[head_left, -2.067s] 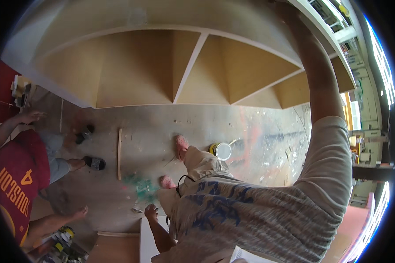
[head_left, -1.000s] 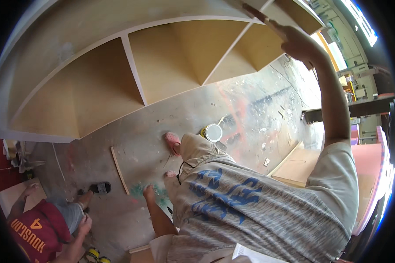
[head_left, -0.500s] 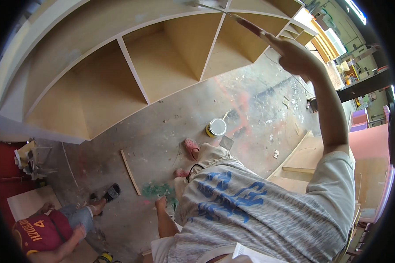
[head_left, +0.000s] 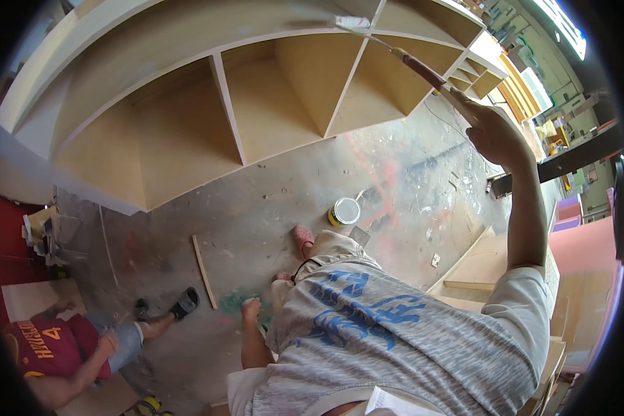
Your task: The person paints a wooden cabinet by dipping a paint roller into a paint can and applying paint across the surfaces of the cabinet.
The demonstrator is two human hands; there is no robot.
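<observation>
At the upper right my right hand [head_left: 498,136] is closed around the handle of a paint roller [head_left: 423,71]. Its white roller head [head_left: 351,22] is at the upper panel of a large wooden shelf unit [head_left: 227,107], near an upright divider; whether it touches the surface I cannot tell. My left hand [head_left: 251,309] hangs low beside my body, fingers curled into a fist, and anything inside it is hidden. A round paint can [head_left: 344,212] with a pale grey-white top and yellow side stands on the floor in front of my feet.
A wooden strip [head_left: 204,272] lies on the paint-stained floor. At lower left sits another person in a dark red jersey [head_left: 52,347]. Wooden panels [head_left: 475,267] and a pink piece [head_left: 584,243] stand at right, below a dark beam [head_left: 568,161].
My right hand and the roller have shifted right and down in the picture, so the white roller head now shows fully. The view has moved slightly; my left hand is still curled.
</observation>
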